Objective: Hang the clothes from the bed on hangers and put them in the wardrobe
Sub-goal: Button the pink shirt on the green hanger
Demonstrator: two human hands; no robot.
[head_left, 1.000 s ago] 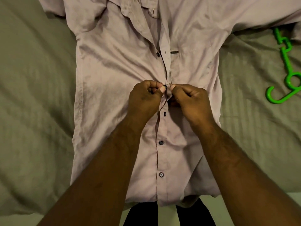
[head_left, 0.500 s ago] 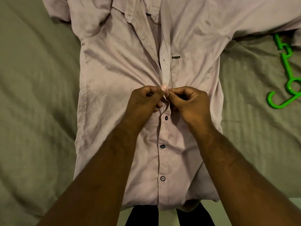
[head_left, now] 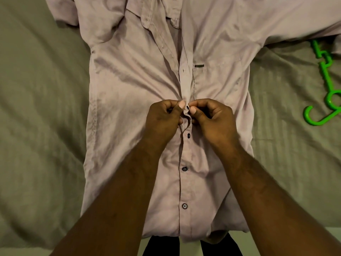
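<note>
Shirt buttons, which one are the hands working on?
The topmost dark button, pinched between the thumbs of the left hand and right hand. The other three sit lower down the shirt, untouched.

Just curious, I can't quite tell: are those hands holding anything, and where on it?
The left hand and right hand both pinch the pink shirt at its front button strip, at a dark button. Nothing else is held.
</note>
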